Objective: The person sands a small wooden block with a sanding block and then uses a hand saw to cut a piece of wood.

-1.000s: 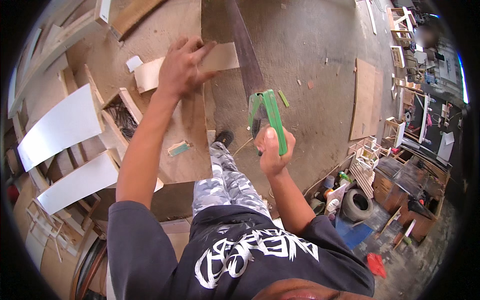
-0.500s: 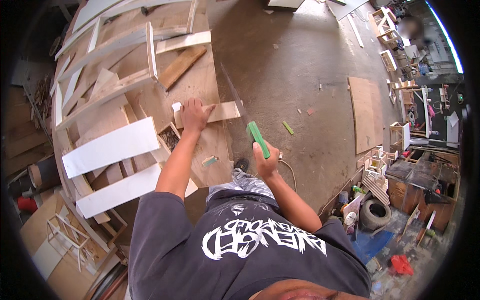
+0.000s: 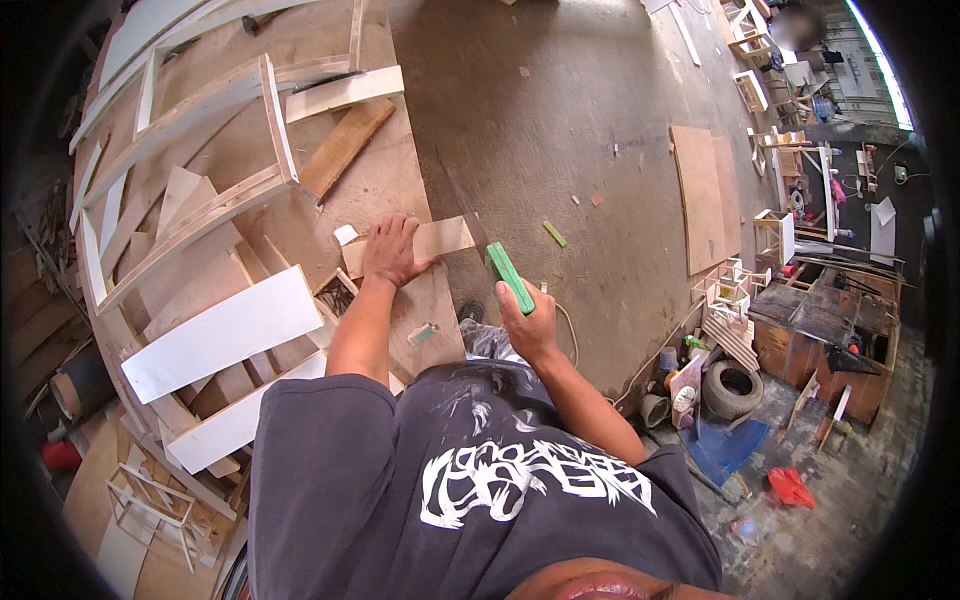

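My left hand (image 3: 391, 250) lies flat on a short pale wooden strip (image 3: 440, 239) that juts over the right edge of the plywood worktable (image 3: 380, 180). My right hand (image 3: 527, 320) grips the green handle of a hand saw (image 3: 508, 276). The saw's dark blade (image 3: 462, 212) runs up and away from the handle and crosses the strip just right of my left hand, at the table's edge.
Wooden frames (image 3: 200, 150), white boards (image 3: 220, 335) and a brown plank (image 3: 345, 148) cover the worktable on the left. To the right is bare concrete floor with a plywood sheet (image 3: 700, 195), small wooden frames, a tyre (image 3: 732, 388) and scattered clutter.
The view has shifted, so hands and table sit lower in the picture. My left hand stays on the strip. The saw has dropped from above the board to lie across the strip.
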Demonstrator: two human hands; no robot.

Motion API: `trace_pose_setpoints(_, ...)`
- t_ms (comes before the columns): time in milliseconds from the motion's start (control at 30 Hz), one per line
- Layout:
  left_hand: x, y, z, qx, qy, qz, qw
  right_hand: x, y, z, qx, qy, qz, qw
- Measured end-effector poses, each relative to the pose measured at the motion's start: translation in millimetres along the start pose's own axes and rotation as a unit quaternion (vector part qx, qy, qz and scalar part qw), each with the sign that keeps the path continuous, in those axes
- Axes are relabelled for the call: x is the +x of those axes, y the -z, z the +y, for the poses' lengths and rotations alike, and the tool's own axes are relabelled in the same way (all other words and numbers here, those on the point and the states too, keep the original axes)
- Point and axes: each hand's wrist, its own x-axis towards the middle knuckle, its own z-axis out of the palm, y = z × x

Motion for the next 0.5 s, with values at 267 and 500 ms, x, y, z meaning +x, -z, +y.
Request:
trace_pose_setpoints(267, 2, -12, -7, -0.027, 0.039, 0.029, 0.998, 24, -8, -14, 0.022, -0.077, 0.006, 0.997)
trace_pose_setpoints(500, 8, 7, -2, -0.025, 0.035, 0.046, 0.998, 39, -4, -27, 0.042, -0.103, -0.007, 0.994)
